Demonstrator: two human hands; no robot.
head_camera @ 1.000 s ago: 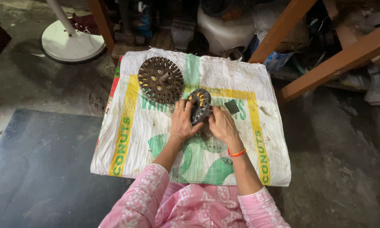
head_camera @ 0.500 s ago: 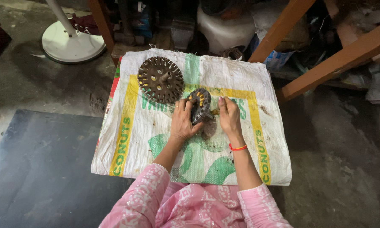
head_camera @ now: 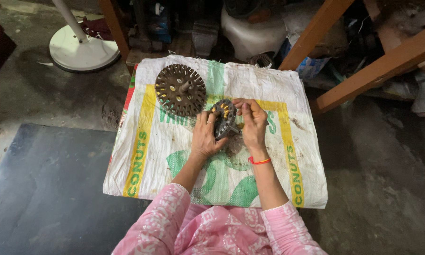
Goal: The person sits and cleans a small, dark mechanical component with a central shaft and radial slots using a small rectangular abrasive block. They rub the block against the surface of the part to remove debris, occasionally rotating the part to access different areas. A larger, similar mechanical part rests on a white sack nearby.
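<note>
My left hand [head_camera: 204, 137] is wrapped around the side of a dark slotted motor core [head_camera: 224, 120], holding it tilted on edge just above the woven sack [head_camera: 184, 156]. My right hand [head_camera: 252, 123] is now closed on the core's upper rim, fingertips pinching at the yellowish inserts in its slots, so both hands are clamped on the same piece. Half a second ago the right hand lay flatter, off to the core's right side; a second ago it was low against the core. That shift suggests I am settling from steadying the part into working on the slot pieces. The core itself has barely moved. Just beyond my left hand, the larger round slotted disc [head_camera: 180, 89] with its centre shaft lies flat on the sack, unmoved. Farther out stand a white fan base [head_camera: 82, 49] and wooden beams [head_camera: 378, 68].
</note>
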